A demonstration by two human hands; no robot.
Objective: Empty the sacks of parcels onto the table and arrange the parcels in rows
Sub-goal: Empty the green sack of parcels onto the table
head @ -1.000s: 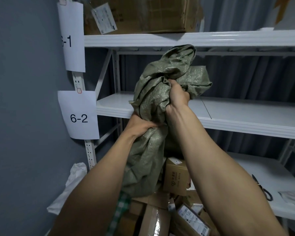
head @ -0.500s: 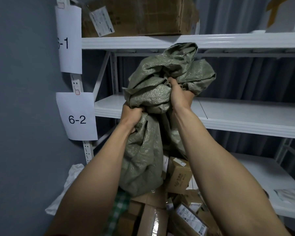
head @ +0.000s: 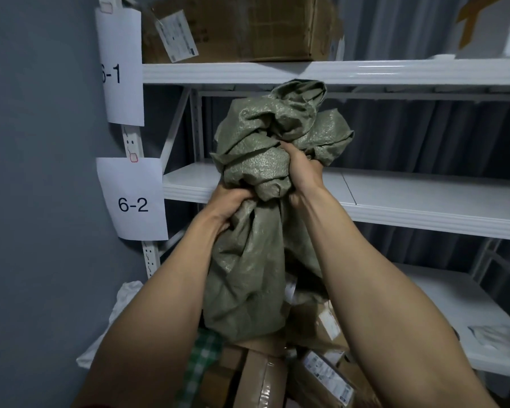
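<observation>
Both hands are bunched tight into the crumpled olive-green woven plastic sack (head: pixel 256 231), left hand (head: pixel 230 204) low, right hand (head: pixel 299 169) higher, hoisting it over the brown cardboard parcels (head: pixel 277 375) below — looks light, floppy and slithery, best gripped by gathered folds.

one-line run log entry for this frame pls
phase: emptying sack | left hand: grips green sack | right hand: grips sack higher up | sack: bunched, lifted over parcels | rows: not yet started

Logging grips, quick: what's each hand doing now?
Left hand: gripping the green sack.
Right hand: gripping the same sack, higher up.
</observation>
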